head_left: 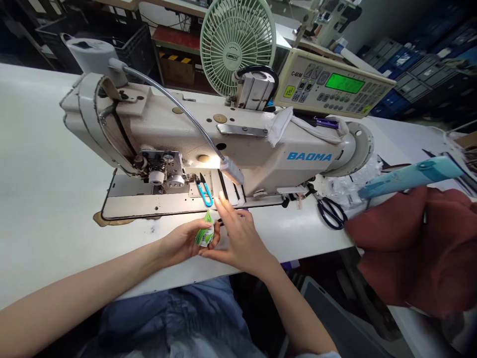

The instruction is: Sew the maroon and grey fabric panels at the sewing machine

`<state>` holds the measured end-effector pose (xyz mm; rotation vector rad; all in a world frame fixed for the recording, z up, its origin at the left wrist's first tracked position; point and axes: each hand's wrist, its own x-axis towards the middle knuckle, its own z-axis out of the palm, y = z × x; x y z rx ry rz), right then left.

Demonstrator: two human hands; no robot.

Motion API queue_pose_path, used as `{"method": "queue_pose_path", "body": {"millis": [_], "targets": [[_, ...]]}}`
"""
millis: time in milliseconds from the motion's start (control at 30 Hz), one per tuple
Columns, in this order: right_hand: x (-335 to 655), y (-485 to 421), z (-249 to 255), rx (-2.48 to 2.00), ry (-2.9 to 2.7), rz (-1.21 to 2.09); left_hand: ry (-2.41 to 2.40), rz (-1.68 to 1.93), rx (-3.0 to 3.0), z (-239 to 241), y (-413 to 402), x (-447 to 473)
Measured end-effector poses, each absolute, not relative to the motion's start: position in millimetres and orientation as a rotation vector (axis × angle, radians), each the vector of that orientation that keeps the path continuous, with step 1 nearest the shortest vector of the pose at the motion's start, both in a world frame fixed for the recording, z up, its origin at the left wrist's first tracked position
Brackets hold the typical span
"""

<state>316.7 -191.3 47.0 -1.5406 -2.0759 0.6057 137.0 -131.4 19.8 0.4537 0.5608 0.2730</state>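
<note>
My left hand (pixel 188 241) is closed around a small green and white packet (pixel 205 233), held just in front of the sewing machine's bed. Close on its right is my right hand (pixel 240 236), palm down with fingers stretched out and nothing seen in its grasp. Its thumb reaches under toward the left fingers; whether they touch is hard to tell. Blue thread snips (pixel 204 192) lie on the machine bed (pixel 137 206), just beyond the packet. A dark and purple item peeks out behind my right fingers, mostly hidden.
The sewing machine (pixel 257 144) spans the table, with a lit gooseneck lamp (pixel 233 171). Behind it stand a green fan (pixel 238 47) and a control panel (pixel 335 84). Black-handled scissors (pixel 331 213), a light blue roll-like item (pixel 413 176) and reddish-brown material (pixel 421 243) are at right.
</note>
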Motion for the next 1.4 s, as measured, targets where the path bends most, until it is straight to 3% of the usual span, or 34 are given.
{"method": "queue_pose_path", "body": {"millis": [200,1400], "targets": [[296,-192,35,-1.559,-2.209,0.444,0.603,0.294,0.41,19,-134,137],[297,-175,50,-1.672,-2.219,0.492,0.593,0.366,0.501,18,-127,135]]}}
